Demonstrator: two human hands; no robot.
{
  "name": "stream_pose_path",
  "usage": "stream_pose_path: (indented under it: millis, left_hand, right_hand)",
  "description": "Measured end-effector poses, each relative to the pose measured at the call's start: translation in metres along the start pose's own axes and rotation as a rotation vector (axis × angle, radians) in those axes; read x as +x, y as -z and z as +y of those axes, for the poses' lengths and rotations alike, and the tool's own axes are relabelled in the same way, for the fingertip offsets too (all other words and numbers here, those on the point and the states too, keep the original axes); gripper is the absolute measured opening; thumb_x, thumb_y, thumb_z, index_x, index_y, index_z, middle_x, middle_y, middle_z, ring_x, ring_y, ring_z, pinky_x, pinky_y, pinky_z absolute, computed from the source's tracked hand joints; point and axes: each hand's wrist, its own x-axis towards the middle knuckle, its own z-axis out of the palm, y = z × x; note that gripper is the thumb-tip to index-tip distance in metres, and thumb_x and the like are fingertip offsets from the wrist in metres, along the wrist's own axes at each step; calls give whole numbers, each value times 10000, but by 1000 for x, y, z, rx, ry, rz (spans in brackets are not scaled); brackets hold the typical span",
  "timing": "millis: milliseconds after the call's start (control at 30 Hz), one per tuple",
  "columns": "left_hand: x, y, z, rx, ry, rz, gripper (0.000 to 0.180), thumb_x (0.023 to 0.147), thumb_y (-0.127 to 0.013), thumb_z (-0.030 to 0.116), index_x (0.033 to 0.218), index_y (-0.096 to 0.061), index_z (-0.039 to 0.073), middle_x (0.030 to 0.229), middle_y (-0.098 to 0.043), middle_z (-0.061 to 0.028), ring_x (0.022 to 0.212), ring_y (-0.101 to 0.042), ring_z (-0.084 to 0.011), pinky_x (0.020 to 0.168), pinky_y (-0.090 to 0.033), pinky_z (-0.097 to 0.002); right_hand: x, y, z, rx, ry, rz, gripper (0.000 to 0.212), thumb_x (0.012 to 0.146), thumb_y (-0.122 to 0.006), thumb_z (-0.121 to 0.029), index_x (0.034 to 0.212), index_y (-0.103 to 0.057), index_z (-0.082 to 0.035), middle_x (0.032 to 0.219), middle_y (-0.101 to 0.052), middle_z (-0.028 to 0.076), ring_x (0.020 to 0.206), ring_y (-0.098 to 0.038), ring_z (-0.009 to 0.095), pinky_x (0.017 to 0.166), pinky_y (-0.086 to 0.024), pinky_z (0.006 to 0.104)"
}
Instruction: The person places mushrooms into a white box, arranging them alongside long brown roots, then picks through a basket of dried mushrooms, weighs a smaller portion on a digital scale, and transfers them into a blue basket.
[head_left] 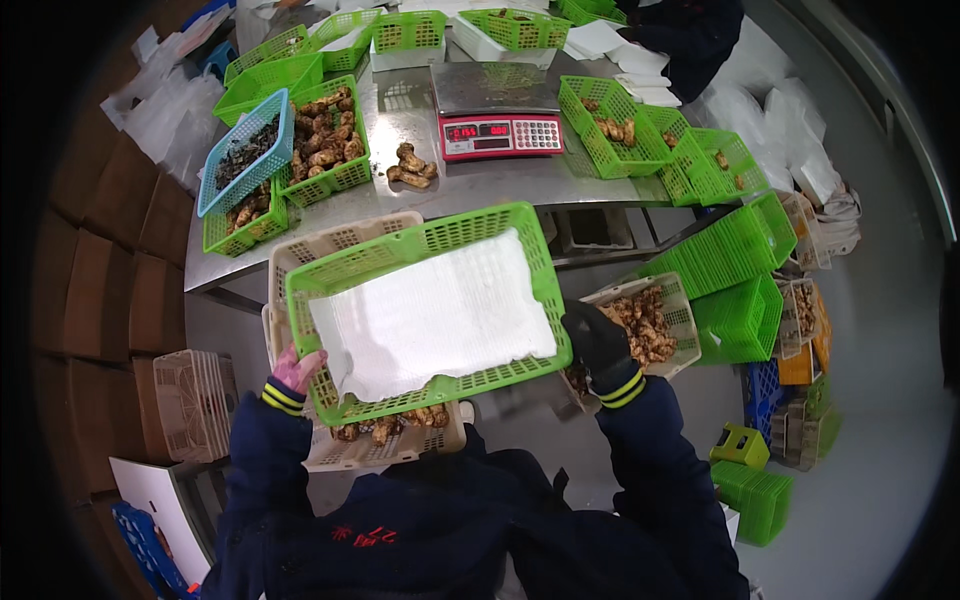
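Note:
Between my hands is a shallow green plastic basket [440,395] with slotted walls, tilted and lined with a white padded sheet [435,320]. My left hand [297,370] is closed on its left end, the thumb over the rim. My right hand [597,345], in a black glove, grips its right end; the fingers are partly hidden. Below the green basket stands a beige crate [340,457] with brown-and-cream mushrooms [385,429], partly covered by it. Another beige crate [683,318], full of mushrooms [645,325], is beside my right hand.
Ahead is a steel table [400,110] with a red scale [500,135], loose mushrooms [411,168], green baskets [360,172] and a blue basket [285,135]. Stacked green baskets [725,245] stand right, cardboard boxes [100,290] left. A person's dark sleeve [700,45] shows at the far side.

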Motion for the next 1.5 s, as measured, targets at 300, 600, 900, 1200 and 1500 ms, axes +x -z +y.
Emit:
stream_pose_path:
  millis: [300, 600, 900, 1200, 1500]
  left_hand:
    - [-71, 45, -56, -271, -162, 695, 403, 826, -529, 75, 1209, -450, -22, 1074, -565, -81, 922, -573, -157, 800, -471, -255]
    - [-86, -33, -6, -288, -195, 1092, 494, 850, -509, 112, 1297, -353, -28, 1198, -493, -126, 1079, -510, -199, 928, -406, -302]
    - [-50, -128, 74, -411, -112, 1274, 502, 806, -545, 117, 1271, -400, -2, 1055, -546, -67, 910, -545, -146, 792, -445, -264]
    - [-6, -151, 99, -418, -170, 1295, 442, 848, -438, 96, 1270, -375, -20, 1149, -524, -160, 1027, -550, -255, 876, -467, -364]
    - [88, -116, 157, -44, -171, 1065, 425, 827, -518, 143, 1207, -441, -33, 1095, -545, -134, 958, -560, -212, 828, -460, -297]
  right_hand:
    - [291, -86, 37, -611, 440, 81, 702, 792, -579, -455, 1279, -381, 10, 1298, -406, 220, 1209, -383, 339, 1015, -302, 391]
    - [554, -65, 168, -945, 34, 125, 875, 771, -426, -646, 1341, -294, 5, 1383, -295, 209, 1286, -264, 342, 1066, -176, 417]
    - [535, -243, 51, -739, 452, -256, 914, 752, -402, -684, 1334, -301, 14, 1406, -231, 231, 1323, -158, 361, 1073, -46, 496]
    - [670, -135, 135, -805, 101, -37, 928, 732, -490, -648, 1337, -282, 25, 1386, -274, 226, 1312, -204, 341, 1085, -113, 424]
    - [616, -277, 36, -653, 764, -923, 492, 828, -450, -467, 1106, -583, -83, 1164, -560, 111, 1070, -525, 259, 961, -338, 437]
